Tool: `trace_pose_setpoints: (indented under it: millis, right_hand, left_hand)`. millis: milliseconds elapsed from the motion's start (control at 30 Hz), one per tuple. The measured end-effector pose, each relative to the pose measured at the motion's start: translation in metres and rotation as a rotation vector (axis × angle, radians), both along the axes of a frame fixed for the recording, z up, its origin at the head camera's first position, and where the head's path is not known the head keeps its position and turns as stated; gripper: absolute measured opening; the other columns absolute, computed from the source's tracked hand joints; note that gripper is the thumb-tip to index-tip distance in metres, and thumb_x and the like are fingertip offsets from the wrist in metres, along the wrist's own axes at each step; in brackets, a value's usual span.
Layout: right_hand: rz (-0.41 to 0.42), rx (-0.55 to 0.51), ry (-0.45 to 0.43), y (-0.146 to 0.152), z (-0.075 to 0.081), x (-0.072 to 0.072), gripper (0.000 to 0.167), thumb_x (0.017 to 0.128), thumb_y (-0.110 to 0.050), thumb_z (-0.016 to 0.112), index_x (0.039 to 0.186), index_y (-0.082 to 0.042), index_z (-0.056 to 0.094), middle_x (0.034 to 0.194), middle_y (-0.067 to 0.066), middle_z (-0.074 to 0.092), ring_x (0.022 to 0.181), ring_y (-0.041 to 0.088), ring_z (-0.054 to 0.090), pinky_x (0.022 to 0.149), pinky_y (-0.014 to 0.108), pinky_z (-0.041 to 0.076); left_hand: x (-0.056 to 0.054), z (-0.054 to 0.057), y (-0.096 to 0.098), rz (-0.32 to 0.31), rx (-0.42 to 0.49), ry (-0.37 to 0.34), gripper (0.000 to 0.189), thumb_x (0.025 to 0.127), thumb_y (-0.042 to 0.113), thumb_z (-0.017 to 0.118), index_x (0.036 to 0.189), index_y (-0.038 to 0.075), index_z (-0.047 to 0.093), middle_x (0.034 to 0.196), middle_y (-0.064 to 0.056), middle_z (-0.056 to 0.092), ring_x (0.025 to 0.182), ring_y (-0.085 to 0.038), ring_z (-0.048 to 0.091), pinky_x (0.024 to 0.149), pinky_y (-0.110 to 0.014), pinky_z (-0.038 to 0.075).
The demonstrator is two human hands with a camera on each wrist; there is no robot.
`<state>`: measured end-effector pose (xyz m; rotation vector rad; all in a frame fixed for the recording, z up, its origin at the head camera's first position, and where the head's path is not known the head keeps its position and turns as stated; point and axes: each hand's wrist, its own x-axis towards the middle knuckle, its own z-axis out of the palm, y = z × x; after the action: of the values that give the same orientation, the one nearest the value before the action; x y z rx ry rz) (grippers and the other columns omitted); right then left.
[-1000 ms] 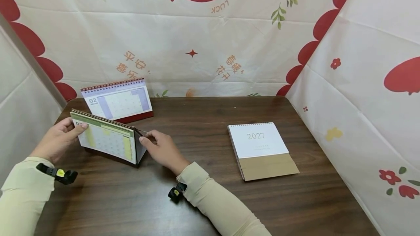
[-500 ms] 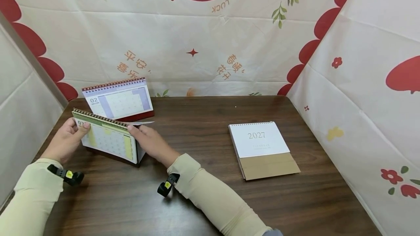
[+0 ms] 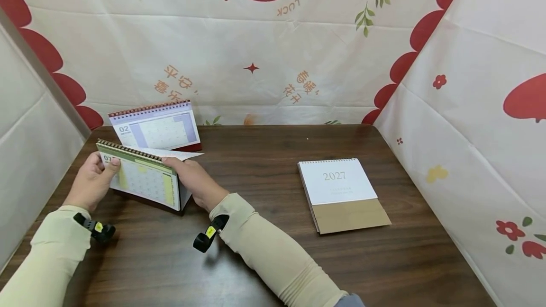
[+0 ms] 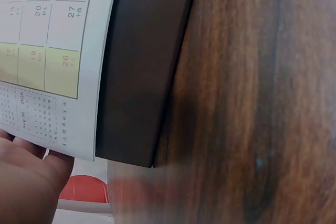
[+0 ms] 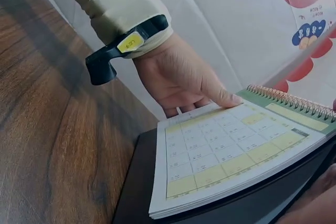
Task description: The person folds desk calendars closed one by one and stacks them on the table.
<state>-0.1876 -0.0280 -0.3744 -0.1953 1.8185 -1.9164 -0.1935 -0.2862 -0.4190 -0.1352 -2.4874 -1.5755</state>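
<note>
"Two hands on the green calendar in my feed. What's new on yours?"

"The sheet. A second ago I get only a thin dark edge by the right end; now it juts out beyond the rings on the far side, in front of the purple calendar. I can't tell if it touches that one."

"And your fingers?"

"My left hand pinches the left end, thumb on the front page, fingers behind. My right hand has shifted left and up, so its thumb lies on the top edge at the right end. Its fingers are hidden behind, and I can't tell what they grasp."

"So what does that mean for the work?"

"I judge a page is partway over, not settled: it sticks out instead of hanging against the back. The front page reads 07, same as half a second ago."

"Where does the green calendar stand?"

"At the left of the table, on the near side of the purple calendar. The white calendar sits well apart at the right, untouched."
</note>
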Motion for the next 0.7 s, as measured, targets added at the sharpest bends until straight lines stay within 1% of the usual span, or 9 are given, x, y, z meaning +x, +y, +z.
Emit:
trace_pose_setpoints:
  millis: [67, 133, 333, 467, 600, 700]
  right_hand:
    - [-0.017, -0.008, 0.012, -0.0012, -0.0008, -0.0001, 0.043, 0.097, -0.049, 0.054, 0.115, -0.015, 0.074, 0.101, -0.004, 0.074, 0.090, 0.009, 0.066, 0.090, 0.030, 0.045]
    - [-0.044, -0.012, 0.028, -0.0021, -0.0011, 0.0002, 0.041, 0.097, -0.046, 0.057, 0.113, -0.014, 0.074, 0.099, -0.003, 0.074, 0.088, 0.009, 0.067, 0.088, 0.029, 0.046]
    - [-0.127, -0.036, 0.075, -0.0050, 0.0000, 0.0021, 0.030, 0.096, -0.038, 0.062, 0.108, -0.013, 0.074, 0.093, -0.002, 0.075, 0.082, 0.008, 0.068, 0.079, 0.027, 0.050]
    - [-0.158, -0.061, 0.128, -0.0061, -0.0004, 0.0027, 0.026, 0.096, -0.031, 0.063, 0.110, -0.011, 0.075, 0.094, 0.000, 0.075, 0.080, 0.009, 0.069, 0.073, 0.026, 0.053]
    - [-0.134, -0.074, 0.221, -0.0052, 0.0003, 0.0029, 0.027, 0.098, -0.025, 0.061, 0.114, -0.008, 0.074, 0.097, 0.003, 0.075, 0.081, 0.009, 0.070, 0.070, 0.026, 0.055]
    - [-0.102, -0.029, 0.307, -0.0035, 0.0021, 0.0029, 0.028, 0.100, -0.023, 0.059, 0.115, -0.005, 0.074, 0.099, 0.003, 0.075, 0.081, 0.007, 0.070, 0.069, 0.025, 0.055]
  left_hand:
    - [0.0002, -0.0008, -0.0005, 0.011, -0.011, -0.004, 0.034, 0.105, 0.030, 0.049, 0.131, 0.009, 0.042, 0.095, 0.029, 0.057, 0.085, 0.008, 0.057, 0.069, -0.009, 0.046]
    - [0.0001, -0.0015, -0.0004, 0.016, -0.014, -0.005, 0.038, 0.105, 0.030, 0.049, 0.134, 0.007, 0.041, 0.096, 0.029, 0.057, 0.085, 0.008, 0.057, 0.070, -0.009, 0.046]
    - [0.0013, -0.0013, 0.0019, 0.034, -0.012, 0.002, 0.042, 0.105, 0.030, 0.049, 0.136, 0.004, 0.040, 0.096, 0.028, 0.057, 0.085, 0.008, 0.057, 0.070, -0.009, 0.046]
    - [0.0015, -0.0004, 0.0042, 0.038, -0.003, 0.017, 0.041, 0.105, 0.030, 0.050, 0.135, 0.003, 0.041, 0.096, 0.027, 0.057, 0.085, 0.008, 0.058, 0.070, -0.010, 0.046]
    - [0.0013, -0.0007, 0.0051, 0.041, 0.010, 0.032, 0.035, 0.105, 0.028, 0.050, 0.132, 0.007, 0.042, 0.095, 0.028, 0.058, 0.084, 0.008, 0.058, 0.069, -0.010, 0.046]
    - [0.0014, -0.0012, 0.0045, 0.047, 0.005, 0.033, 0.039, 0.105, 0.028, 0.049, 0.133, 0.003, 0.041, 0.095, 0.028, 0.058, 0.085, 0.008, 0.058, 0.069, -0.010, 0.046]
